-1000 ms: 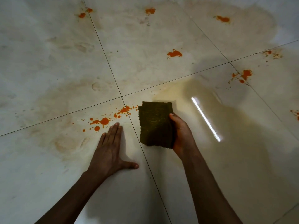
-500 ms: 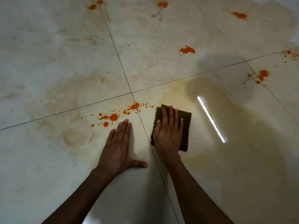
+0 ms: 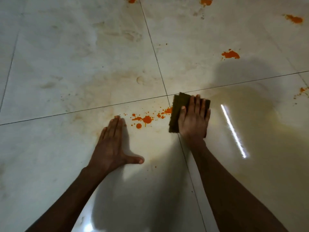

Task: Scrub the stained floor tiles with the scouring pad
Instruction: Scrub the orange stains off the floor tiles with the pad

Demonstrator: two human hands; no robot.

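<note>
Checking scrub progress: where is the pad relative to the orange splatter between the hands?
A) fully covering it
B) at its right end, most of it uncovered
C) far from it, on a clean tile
B: the pad under the right hand meets only the splatter's right end.

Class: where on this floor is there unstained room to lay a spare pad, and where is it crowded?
Free: the tile near the left hand, and the glossy tile right of the right hand. Crowded: orange splatter between left hand and scouring pad.
</note>
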